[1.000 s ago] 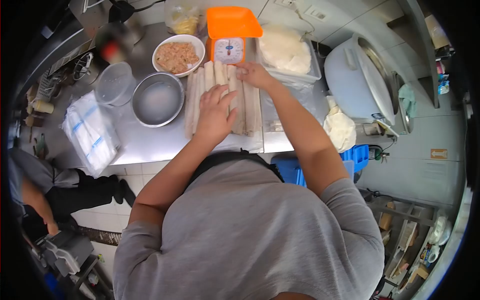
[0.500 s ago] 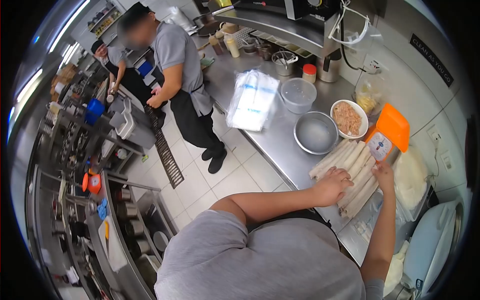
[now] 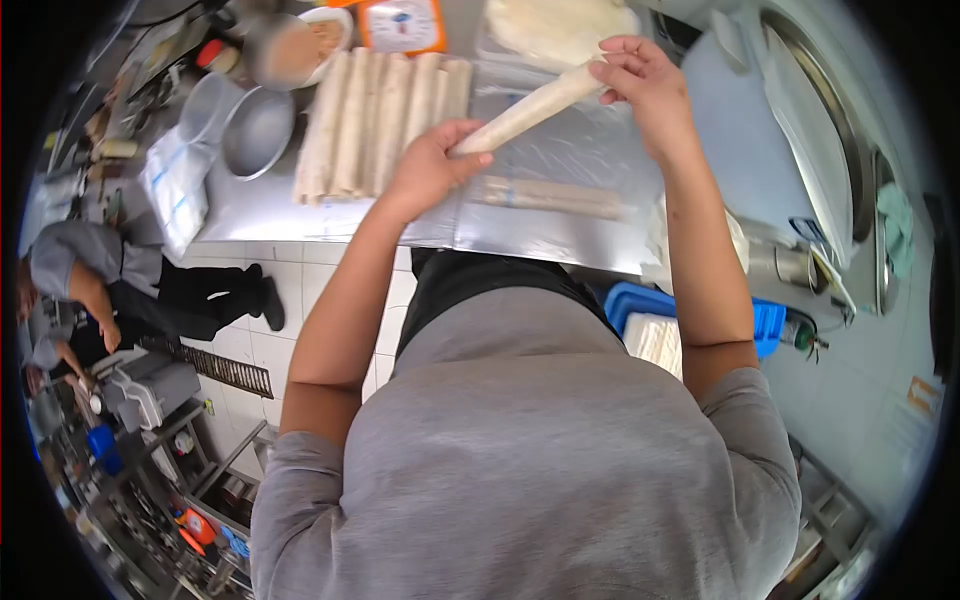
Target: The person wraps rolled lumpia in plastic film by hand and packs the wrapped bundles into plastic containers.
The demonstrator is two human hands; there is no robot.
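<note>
Holding one long pale roll (image 3: 535, 112) aslant above the plastic sheet (image 3: 560, 150), you grip its near end between the thumb and fingers of your left hand (image 3: 432, 168), curled closed on it, while your right hand (image 3: 650, 88) pinches the far end between thumb and fingertips. Left of it, similar rolls (image 3: 364, 120) lie in a row on the steel table (image 3: 238, 205), near the orange kitchen scale (image 3: 400, 28).
</note>
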